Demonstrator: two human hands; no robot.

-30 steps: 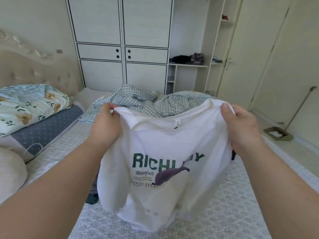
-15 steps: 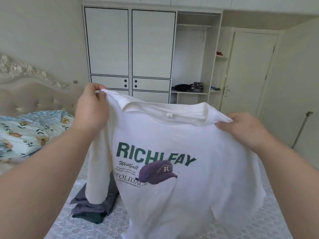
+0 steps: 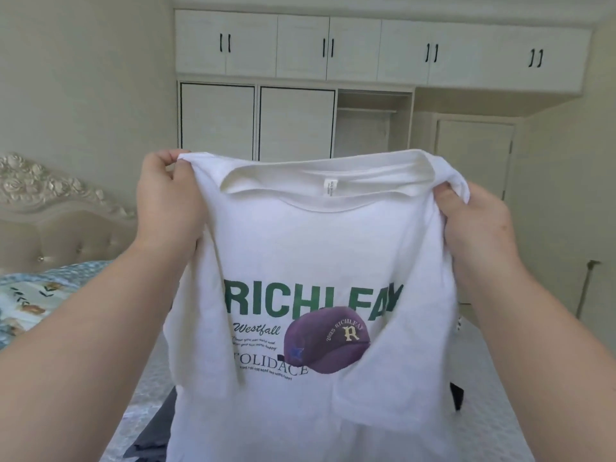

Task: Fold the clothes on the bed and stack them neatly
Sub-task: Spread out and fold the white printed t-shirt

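Both hands (image 3: pixel 166 208) (image 3: pixel 473 225) raised, fingers pinching

A home bedroom: a bed (image 3: pixel 140 405) with a carved, tufted headboard (image 3: pixel 50 208), floral bedding (image 3: pixel 30 295), and a white built-in wardrobe (image 3: pixel 293 121) beside a closed door (image 3: pixel 473 155).

Soft matt white cloth in the T-shirt (image 3: pixel 320 248), slightly creased, with flat green lettering and a printed purple cap; small woven label (image 3: pixel 330 187) at the collar. Pinched at the shoulders by bare left hand (image 3: pixel 168 208) and right hand (image 3: pixel 475 225). Pale textured bedspread (image 3: pixel 493 411), lace-like and matt. Dark smooth cloth (image 3: pixel 151 438) lying at lower left. Floral printed cotton-looking pillow (image 3: pixel 30 301). Buttoned, padded headboard (image 3: pixel 66 235), faintly glossy like leather, topped by carved, pearly trim. Matt white wood-grain wardrobe (image 3: pixel 296 121) doors, edged in black, with dark metal-looking handles (image 3: pixel 225 43).
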